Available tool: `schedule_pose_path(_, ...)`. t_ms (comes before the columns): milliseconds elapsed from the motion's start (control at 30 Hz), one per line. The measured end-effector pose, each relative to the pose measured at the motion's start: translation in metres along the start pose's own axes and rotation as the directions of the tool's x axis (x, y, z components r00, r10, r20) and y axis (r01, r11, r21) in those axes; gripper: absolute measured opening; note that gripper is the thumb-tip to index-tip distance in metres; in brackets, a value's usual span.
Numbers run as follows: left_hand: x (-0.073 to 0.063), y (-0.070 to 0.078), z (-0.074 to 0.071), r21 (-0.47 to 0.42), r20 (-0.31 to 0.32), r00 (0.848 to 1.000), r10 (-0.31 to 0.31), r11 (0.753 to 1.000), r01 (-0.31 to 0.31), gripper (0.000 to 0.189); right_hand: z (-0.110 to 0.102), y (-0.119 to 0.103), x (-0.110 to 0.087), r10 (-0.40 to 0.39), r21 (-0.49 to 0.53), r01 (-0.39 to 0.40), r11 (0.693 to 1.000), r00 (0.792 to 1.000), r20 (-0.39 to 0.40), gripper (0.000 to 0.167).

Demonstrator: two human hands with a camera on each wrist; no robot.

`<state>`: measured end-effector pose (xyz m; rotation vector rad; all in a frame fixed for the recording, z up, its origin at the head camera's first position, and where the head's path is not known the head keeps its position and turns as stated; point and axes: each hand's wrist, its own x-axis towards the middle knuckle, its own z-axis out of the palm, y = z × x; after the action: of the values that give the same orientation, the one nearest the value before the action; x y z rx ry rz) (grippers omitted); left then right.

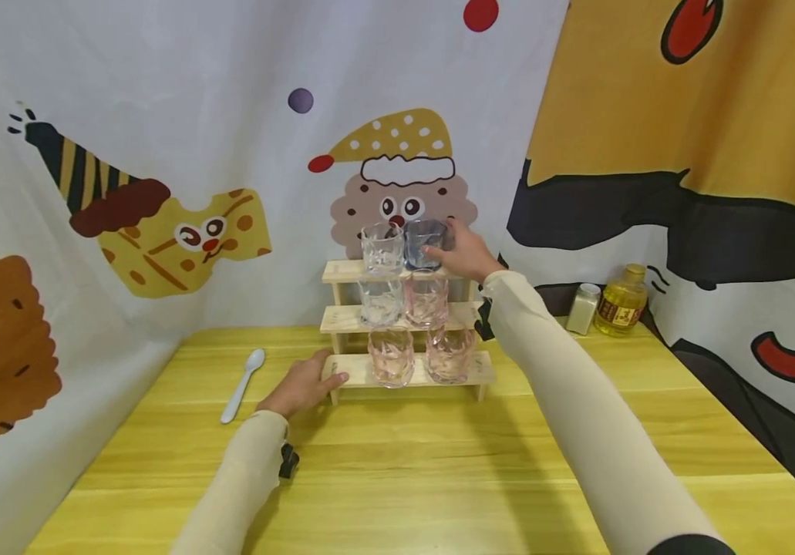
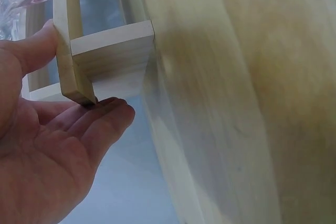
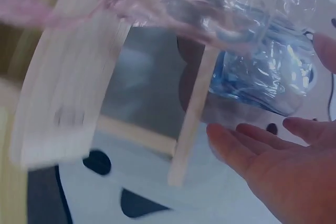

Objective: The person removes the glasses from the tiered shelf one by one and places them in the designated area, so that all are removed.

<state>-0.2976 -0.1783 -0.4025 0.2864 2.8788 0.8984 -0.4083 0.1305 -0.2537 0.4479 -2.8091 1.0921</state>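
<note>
A three-tier wooden shelf (image 1: 341, 271) stands at the back of the yellow table (image 1: 397, 462). On its top tier are a clear glass (image 1: 381, 248) and a blue glass (image 1: 425, 243). My right hand (image 1: 463, 254) is at the blue glass's right side. In the right wrist view the fingers (image 3: 247, 140) lie straight just beside the blue glass (image 3: 262, 72). My left hand (image 1: 303, 385) rests on the table at the bottom tier's left end. In the left wrist view its thumb and straight fingers (image 2: 105, 111) touch the shelf's board (image 2: 113, 45).
The middle tier holds a clear glass (image 1: 378, 301) and a pink glass (image 1: 426, 298); two pink glasses (image 1: 391, 356) stand on the bottom tier. A white spoon (image 1: 243, 383) lies at the left. An oil bottle (image 1: 622, 302) and a small shaker (image 1: 583, 308) stand back right. Printed curtains hang behind.
</note>
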Motion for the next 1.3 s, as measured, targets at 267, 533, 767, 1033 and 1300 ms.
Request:
schedule_pose_path(267,0.004,0.0,0.002,0.008,0.011,1.0,-0.006,1.0,0.006,0.074,0.016,-0.002,0.016,0.021,0.121,-0.013,0.993,0.998,-0.065,0.085)
schedule_pose_path(533,0.002,0.005,0.001,0.033,0.018,1.0,-0.014,0.999,0.013,0.073,0.024,-0.004,0.017,0.074,0.156,-0.054,0.986,0.99,-0.122,0.085)
schedule_pose_path(767,0.002,0.004,0.002,0.041,0.006,1.0,-0.009,0.999,0.008,0.073,0.029,-0.005,0.022,0.099,0.187,-0.068,0.98,0.982,-0.159,0.083)
schedule_pose_path(1033,0.002,0.002,0.002,0.047,0.0,1.0,-0.007,0.999,0.007,0.072,0.033,-0.006,0.025,0.122,0.24,-0.074,0.968,0.974,-0.192,0.083)
schedule_pose_path(1300,0.003,0.005,0.001,0.05,-0.006,1.0,-0.007,0.999,0.007,0.071,0.025,0.002,0.022,0.102,0.241,-0.046,0.969,0.969,-0.226,0.081)
